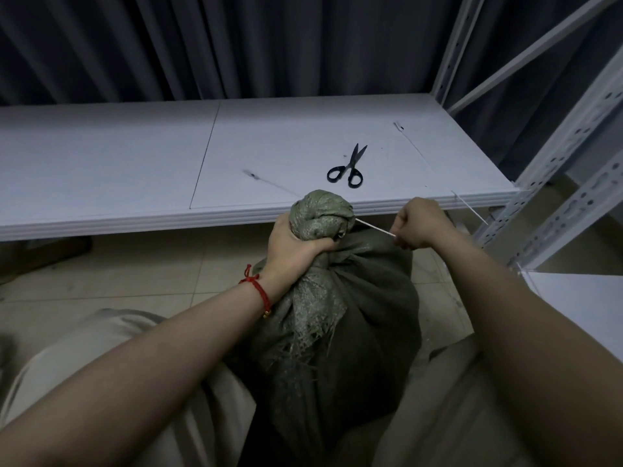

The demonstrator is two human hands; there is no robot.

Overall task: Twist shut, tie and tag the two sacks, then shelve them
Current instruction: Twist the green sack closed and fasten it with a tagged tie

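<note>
A green woven sack (357, 311) stands on the floor between my knees, its neck twisted into a bunched knob at the top. My left hand (296, 247) grips the twisted neck just under that knob. A thin white tie (374, 228) runs taut from the neck to the right. My right hand (421, 224) pinches the tie and holds it stretched; its free end sticks out past the hand towards the shelf post. Only this one sack is in view.
A white shelf board (135, 156) runs across in front of me at sack-top height. Black scissors (347, 168) lie on it, with further thin ties (414, 146) nearby. A perforated metal upright (553, 197) stands at the right. Dark curtains hang behind.
</note>
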